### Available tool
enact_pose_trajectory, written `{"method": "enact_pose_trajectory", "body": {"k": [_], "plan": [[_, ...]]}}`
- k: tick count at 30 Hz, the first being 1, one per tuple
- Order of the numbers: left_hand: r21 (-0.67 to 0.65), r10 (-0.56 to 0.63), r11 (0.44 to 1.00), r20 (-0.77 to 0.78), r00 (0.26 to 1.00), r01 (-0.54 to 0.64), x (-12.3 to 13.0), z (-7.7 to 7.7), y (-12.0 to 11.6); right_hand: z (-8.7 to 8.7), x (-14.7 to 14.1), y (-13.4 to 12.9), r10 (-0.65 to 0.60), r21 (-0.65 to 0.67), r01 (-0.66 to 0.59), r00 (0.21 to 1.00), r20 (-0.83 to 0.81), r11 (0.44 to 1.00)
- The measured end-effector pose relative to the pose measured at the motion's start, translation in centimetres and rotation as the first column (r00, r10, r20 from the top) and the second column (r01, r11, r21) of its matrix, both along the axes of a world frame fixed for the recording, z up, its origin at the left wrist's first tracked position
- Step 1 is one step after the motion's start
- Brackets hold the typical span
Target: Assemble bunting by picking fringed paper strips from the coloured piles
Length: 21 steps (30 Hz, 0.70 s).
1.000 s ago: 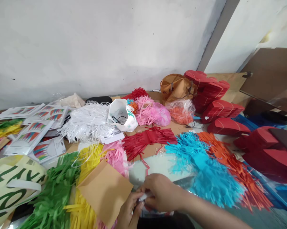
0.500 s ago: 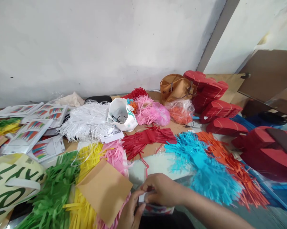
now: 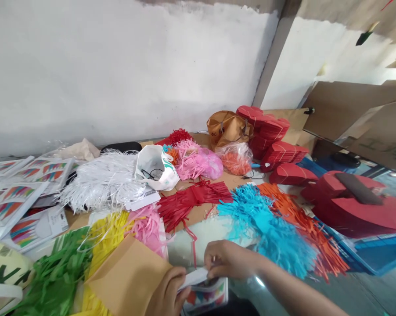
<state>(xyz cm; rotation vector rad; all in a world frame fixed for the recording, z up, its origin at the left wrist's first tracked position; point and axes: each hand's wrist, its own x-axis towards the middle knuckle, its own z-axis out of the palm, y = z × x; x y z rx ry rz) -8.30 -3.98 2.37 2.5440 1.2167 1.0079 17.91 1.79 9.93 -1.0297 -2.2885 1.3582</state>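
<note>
At the bottom middle, a printed packet (image 3: 209, 295) shows colourful tassel pictures, with a white band (image 3: 196, 277) along its top. My left hand (image 3: 169, 293) grips the band's left end between thumb and fingers. The other end is pinched by my right hand (image 3: 225, 260), its fingers curled. The packet's lower part drops out of frame. Beside my left hand lies a tan cardboard square (image 3: 128, 276) over bundles of yellow paper fringe (image 3: 109, 232) and pink fringe (image 3: 148, 228). A thin red strip (image 3: 194, 250) hangs just behind the hands.
Green fringe (image 3: 58, 272) and printed packets (image 3: 36, 175) lie left. Behind are white fringe (image 3: 102, 180), a white bag (image 3: 156, 166) and red fringe (image 3: 193, 197). Blue fringe (image 3: 270, 228), orange fringe (image 3: 297, 219), red stacks (image 3: 365, 208) and a blue crate (image 3: 376, 259) are right.
My hands have moved apart, drawing the white band out between them and showing more of it and the packet. The camera view has turned, shifting the surroundings left.
</note>
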Motion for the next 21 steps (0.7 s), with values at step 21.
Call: {"method": "enact_pose_trajectory", "body": {"k": [21], "plan": [[0.294,-0.112,0.911,-0.498,0.86,0.289,2.6,4.6,4.5,-6.6,0.3,-6.3,-0.58,-0.058,0.583,0.782,-0.229,0.81]]}}
